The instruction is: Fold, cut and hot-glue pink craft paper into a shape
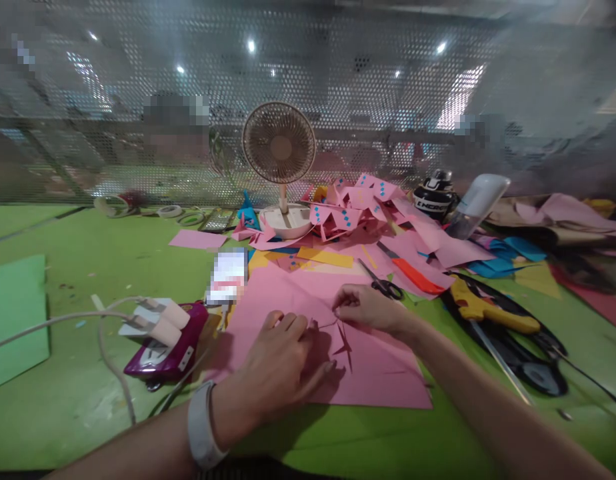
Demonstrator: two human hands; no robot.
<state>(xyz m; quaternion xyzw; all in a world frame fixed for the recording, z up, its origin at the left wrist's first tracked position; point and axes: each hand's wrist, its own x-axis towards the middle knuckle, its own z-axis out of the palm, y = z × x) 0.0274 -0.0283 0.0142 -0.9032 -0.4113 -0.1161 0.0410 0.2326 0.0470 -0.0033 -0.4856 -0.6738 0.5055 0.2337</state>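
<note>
A green surface runs across the whole view, backed by a perforated metal screen. A heap of pink paper cut-outs with blue dots lies beside a small desk fan. Nearer, a large pink paper sheet lies flat on the surface at the centre, creased and folded in its middle, with small cut points standing up. The left hand presses down on the sheet with fingers spread and flat, clasping nothing. The right hand has its fingertips pinched together on a fold of the sheet. A yellow glue gun lies to the right, and scissors lie just beyond the right hand.
</note>
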